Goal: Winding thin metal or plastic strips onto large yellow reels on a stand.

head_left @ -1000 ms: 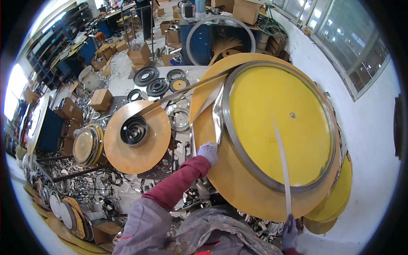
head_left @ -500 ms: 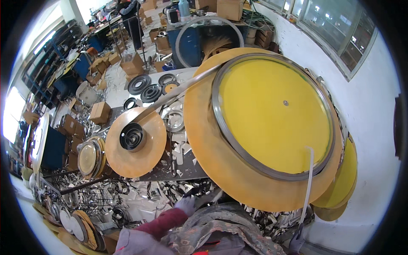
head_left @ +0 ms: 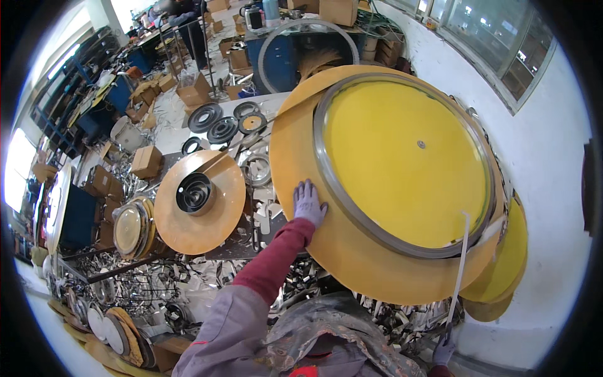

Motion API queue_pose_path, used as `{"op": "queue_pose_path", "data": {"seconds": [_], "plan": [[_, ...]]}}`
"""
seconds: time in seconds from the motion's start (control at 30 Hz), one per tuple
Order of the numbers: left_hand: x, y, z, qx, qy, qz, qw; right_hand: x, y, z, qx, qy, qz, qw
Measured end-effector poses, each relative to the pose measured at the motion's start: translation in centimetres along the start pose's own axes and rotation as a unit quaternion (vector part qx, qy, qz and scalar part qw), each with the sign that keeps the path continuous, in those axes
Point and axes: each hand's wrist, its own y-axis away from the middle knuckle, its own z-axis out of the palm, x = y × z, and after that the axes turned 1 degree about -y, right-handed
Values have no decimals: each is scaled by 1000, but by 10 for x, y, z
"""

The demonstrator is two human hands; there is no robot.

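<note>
My left hand [head_left: 308, 205], in a pale grey glove, lies with spread fingers on the near left part of a large orange disc [head_left: 358, 271]. On that disc rests a yellow round plate [head_left: 402, 169] with a grey coil of metal strip [head_left: 361, 217] around its rim. At the lower right my gloved right hand [head_left: 443, 352] is closed round the lower end of a thin pale rod [head_left: 460, 276], whose bent tip lies over the plate's near right edge. Left of the large disc stands a smaller orange disc [head_left: 200, 234] with a dark coil [head_left: 195, 193] at its centre. A narrow strip [head_left: 286, 114] spans between the discs.
Black rings [head_left: 205, 117] and a pale ring [head_left: 256, 169] lie behind, between the discs. Metal scraps [head_left: 207, 276] cover the floor. Stacked round plates [head_left: 129, 231] stand at left, cardboard boxes [head_left: 146, 161] beyond. A white wall [head_left: 546, 182] bounds the right. Another person [head_left: 188, 31] stands far back.
My left hand has risen from low by my lap onto the large orange disc. The strip between the discs looks narrower. My right hand has shifted slightly with the rod.
</note>
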Motion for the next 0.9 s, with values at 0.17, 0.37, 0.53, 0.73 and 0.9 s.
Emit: {"op": "queue_pose_path", "data": {"seconds": [0.17,0.37,0.53,0.73,0.9], "plan": [[18,-27,13,-31,2,8,1000,-15,14,-12,-37,0,-17,999],[22,-21,11,-64,-20,14,998,-13,-1,-13,-81,130,84,985],[16,-26,2,-73,-20,9,997,-47,-6,-27,-39,-32,-22,999],[11,-17,-5,-69,-7,-6,998,-55,-16,-26,-37,-29,-32,998],[27,17,12,-27,-2,21,999,-56,-25,-22,-34,-53,-52,997]]}}
